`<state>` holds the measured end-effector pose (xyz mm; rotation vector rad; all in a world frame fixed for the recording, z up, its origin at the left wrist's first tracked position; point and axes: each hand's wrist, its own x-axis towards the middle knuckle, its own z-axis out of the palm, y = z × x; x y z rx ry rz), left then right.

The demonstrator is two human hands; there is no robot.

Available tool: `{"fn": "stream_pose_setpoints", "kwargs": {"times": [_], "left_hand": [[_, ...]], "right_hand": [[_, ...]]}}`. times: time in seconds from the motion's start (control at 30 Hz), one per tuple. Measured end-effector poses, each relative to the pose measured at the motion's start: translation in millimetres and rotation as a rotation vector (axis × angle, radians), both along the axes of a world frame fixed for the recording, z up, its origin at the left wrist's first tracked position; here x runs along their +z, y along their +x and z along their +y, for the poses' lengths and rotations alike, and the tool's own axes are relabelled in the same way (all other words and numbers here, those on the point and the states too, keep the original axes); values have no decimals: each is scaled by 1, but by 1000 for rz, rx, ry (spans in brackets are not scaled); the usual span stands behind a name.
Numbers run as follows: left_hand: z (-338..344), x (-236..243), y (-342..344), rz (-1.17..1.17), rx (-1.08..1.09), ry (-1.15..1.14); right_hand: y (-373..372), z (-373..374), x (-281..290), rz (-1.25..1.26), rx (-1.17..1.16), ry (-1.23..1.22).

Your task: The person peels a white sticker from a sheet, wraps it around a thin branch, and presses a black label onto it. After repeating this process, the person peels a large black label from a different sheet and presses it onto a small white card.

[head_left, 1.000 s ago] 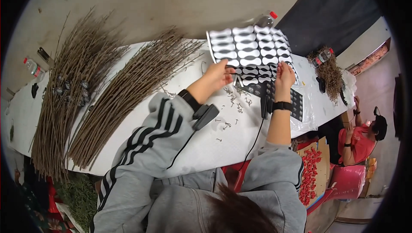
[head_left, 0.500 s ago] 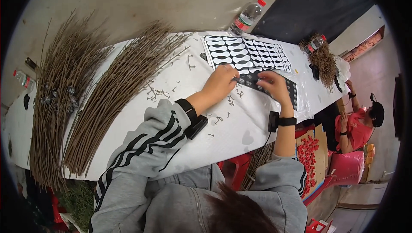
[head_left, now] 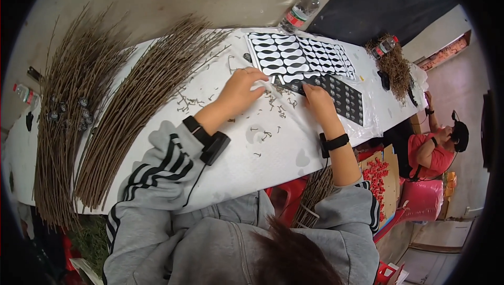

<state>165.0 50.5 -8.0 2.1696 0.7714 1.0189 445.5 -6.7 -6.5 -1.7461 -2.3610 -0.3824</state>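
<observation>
A black sheet of small round stickers (head_left: 344, 98) lies slantwise on the white-covered table. My right hand (head_left: 320, 107) is over its near edge, with fingertips closed together on the sheet. My left hand (head_left: 239, 95) hovers left of the sheet's end, thumb and fingers apart, with nothing visible between them. Behind the black sheet lie white sheets with black wavy-sided shapes (head_left: 278, 54). Short brown twig bits (head_left: 275, 106) are scattered on the table between and below my hands.
Two large bundles of thin brown branches (head_left: 142, 101) cover the left side, with several round black tags on the leftmost. A plastic bottle (head_left: 302, 13) stands behind the sheets. A twig heap (head_left: 396, 72) lies at the far right. Another person (head_left: 433, 148) sits beyond the table's right end.
My left hand has let go of the sticker sheet's left end and moved left. My right hand has come down and left onto the sheet, closing its fingers there.
</observation>
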Motion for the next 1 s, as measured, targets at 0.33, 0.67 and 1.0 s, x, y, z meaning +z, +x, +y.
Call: {"fn": "stream_pose_setpoints", "kwargs": {"times": [0.33, 0.67, 1.0], "left_hand": [[-137, 135, -102, 364, -178, 486], [-202, 233, -126, 284, -622, 668], [-193, 216, -152, 175, -391, 993]], "right_hand": [[2, -5, -2, -76, -169, 57], [-13, -3, 8, 21, -315, 106], [-10, 5, 20, 222, 77, -40]]}}
